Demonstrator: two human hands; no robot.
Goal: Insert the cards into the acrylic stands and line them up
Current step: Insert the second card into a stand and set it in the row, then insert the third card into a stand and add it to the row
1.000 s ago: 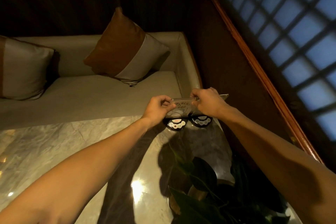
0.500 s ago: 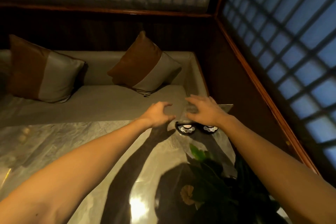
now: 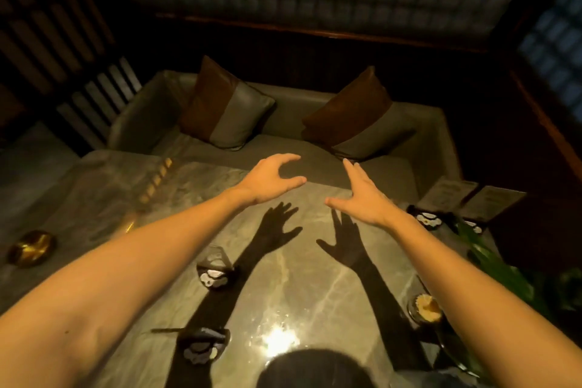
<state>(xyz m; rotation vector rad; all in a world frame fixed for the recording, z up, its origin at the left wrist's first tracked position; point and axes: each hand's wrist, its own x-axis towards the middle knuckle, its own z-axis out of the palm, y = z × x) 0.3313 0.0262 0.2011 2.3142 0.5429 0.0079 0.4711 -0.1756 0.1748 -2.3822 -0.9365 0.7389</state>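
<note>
Two clear acrylic stands with cards, one (image 3: 447, 195) beside the other (image 3: 493, 203), rest side by side on round black bases at the marble table's far right corner. A third acrylic stand (image 3: 214, 264) on a black base sits mid-table, left of centre. A fourth black base (image 3: 203, 345) lies near the front edge. My left hand (image 3: 271, 179) and my right hand (image 3: 362, 195) hover above the table's far middle, both empty with fingers spread.
The marble table (image 3: 302, 274) fills the foreground. A brass bowl (image 3: 30, 247) sits at its left edge, a small glass cup (image 3: 425, 309) and a leafy plant (image 3: 500, 264) on the right. A grey sofa (image 3: 289, 148) with two cushions stands behind.
Both hands let go of the acrylic stand at the far right corner and swung left to the table's middle. The camera panned left and pulled back.
</note>
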